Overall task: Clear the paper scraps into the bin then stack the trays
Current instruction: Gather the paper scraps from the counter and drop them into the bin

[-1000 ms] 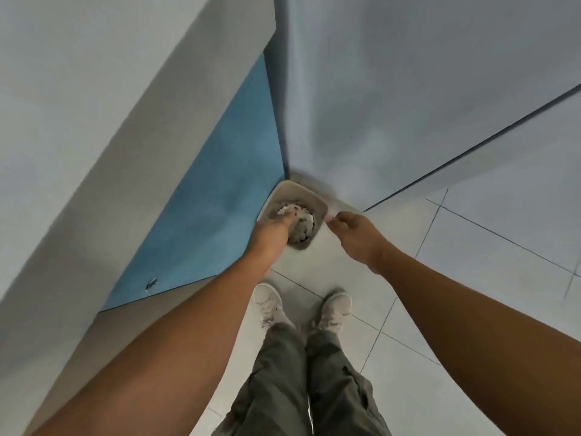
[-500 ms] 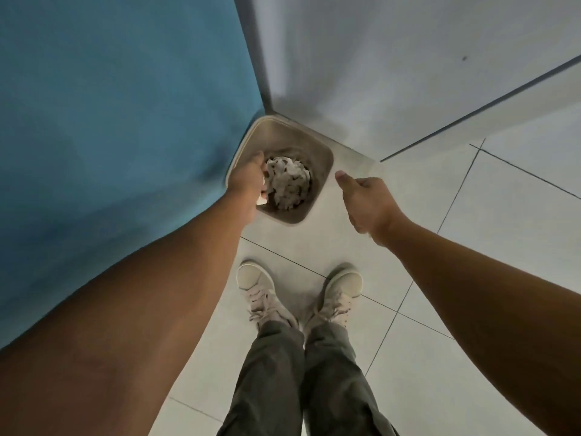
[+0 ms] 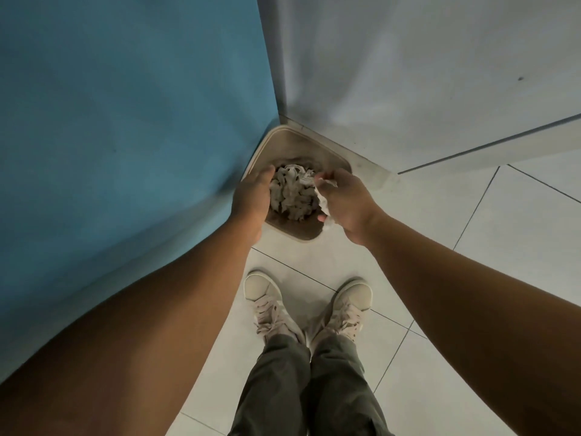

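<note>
1. floor (image 3: 440, 221): pale tiles, carrying everything we list. Its far corner lies where the blue panel (image 3: 125, 121) meets the grey wall (image 3: 408, 73)
2. bin (image 3: 309, 149): square, beige and open-topped. It stands in that far corner of the floor, with its left side against the blue panel
3. paper scraps (image 3: 294, 191): a crumpled heap that we log inside the bin, covering its bottom
4. left hand (image 3: 251, 196): at the bin's left rim, back upward, fingers reaching down beside the heap. We cannot tell whether they grip rim, paper or nothing
5. right hand (image 3: 349, 202): over the bin's near right corner, fingers and thumb curled round a white scrap (image 3: 323, 201)
6. white scrap: hangs about over the near right rim, just beside the heap. We judge the drop turns on this: the opening lies left of and beyond the right hand, so a slight inward shift should come before letting go
7. trays: none in view
</note>
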Action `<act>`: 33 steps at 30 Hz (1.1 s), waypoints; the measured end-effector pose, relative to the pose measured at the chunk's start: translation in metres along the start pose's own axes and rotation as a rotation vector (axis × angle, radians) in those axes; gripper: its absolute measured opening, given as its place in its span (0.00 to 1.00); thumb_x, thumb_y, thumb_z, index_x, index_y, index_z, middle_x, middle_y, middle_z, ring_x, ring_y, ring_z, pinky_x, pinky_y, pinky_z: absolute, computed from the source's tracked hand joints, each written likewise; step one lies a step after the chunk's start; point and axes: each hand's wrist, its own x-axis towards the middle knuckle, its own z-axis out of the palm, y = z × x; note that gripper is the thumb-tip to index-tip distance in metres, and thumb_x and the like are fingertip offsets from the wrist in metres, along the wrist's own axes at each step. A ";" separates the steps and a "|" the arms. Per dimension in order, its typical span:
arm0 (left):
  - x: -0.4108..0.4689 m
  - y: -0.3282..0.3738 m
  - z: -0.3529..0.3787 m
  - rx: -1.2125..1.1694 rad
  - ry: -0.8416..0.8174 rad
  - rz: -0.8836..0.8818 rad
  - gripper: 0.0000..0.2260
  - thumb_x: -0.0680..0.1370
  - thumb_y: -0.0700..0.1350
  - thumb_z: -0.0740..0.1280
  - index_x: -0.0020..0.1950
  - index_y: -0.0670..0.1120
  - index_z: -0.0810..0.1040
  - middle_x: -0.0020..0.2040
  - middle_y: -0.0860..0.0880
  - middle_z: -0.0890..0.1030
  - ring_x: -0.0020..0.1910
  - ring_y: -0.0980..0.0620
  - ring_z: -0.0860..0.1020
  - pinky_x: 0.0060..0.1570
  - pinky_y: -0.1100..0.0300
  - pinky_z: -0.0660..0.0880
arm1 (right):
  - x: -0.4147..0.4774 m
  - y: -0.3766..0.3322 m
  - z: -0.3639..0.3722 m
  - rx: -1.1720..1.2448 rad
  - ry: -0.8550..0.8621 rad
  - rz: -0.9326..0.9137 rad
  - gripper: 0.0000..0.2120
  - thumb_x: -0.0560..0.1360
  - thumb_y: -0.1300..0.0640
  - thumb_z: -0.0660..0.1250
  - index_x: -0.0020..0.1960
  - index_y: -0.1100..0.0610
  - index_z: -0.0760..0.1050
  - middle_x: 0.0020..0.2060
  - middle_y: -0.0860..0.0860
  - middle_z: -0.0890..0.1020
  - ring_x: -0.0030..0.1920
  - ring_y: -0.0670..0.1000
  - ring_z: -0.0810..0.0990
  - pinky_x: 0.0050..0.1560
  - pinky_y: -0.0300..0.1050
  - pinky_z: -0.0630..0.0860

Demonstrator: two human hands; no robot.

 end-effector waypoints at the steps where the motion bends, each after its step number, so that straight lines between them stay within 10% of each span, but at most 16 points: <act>1: -0.002 -0.003 -0.001 0.011 0.008 0.011 0.20 0.78 0.58 0.64 0.67 0.50 0.77 0.64 0.51 0.78 0.61 0.52 0.74 0.62 0.54 0.70 | 0.005 -0.005 0.005 -0.017 -0.002 -0.023 0.05 0.80 0.56 0.63 0.46 0.50 0.75 0.49 0.51 0.78 0.43 0.52 0.77 0.39 0.48 0.80; 10: -0.010 0.005 -0.005 0.146 0.027 0.071 0.19 0.80 0.57 0.62 0.67 0.49 0.77 0.66 0.49 0.78 0.65 0.48 0.74 0.66 0.48 0.70 | 0.019 -0.010 0.002 -0.161 0.063 -0.098 0.15 0.81 0.54 0.61 0.66 0.49 0.74 0.53 0.47 0.77 0.47 0.46 0.75 0.38 0.28 0.70; 16: -0.059 0.046 0.004 0.277 0.052 0.190 0.16 0.82 0.53 0.60 0.64 0.47 0.79 0.63 0.46 0.79 0.63 0.46 0.75 0.66 0.49 0.71 | -0.035 -0.031 -0.027 -0.221 0.094 -0.112 0.13 0.77 0.54 0.63 0.59 0.48 0.80 0.56 0.49 0.82 0.57 0.53 0.79 0.57 0.45 0.76; 33: -0.366 0.277 -0.022 0.352 0.087 0.658 0.13 0.80 0.53 0.65 0.65 0.54 0.76 0.64 0.54 0.79 0.65 0.55 0.75 0.66 0.59 0.69 | -0.334 -0.245 -0.095 -0.552 0.095 -0.583 0.15 0.80 0.50 0.62 0.67 0.45 0.73 0.67 0.43 0.74 0.68 0.45 0.70 0.61 0.33 0.60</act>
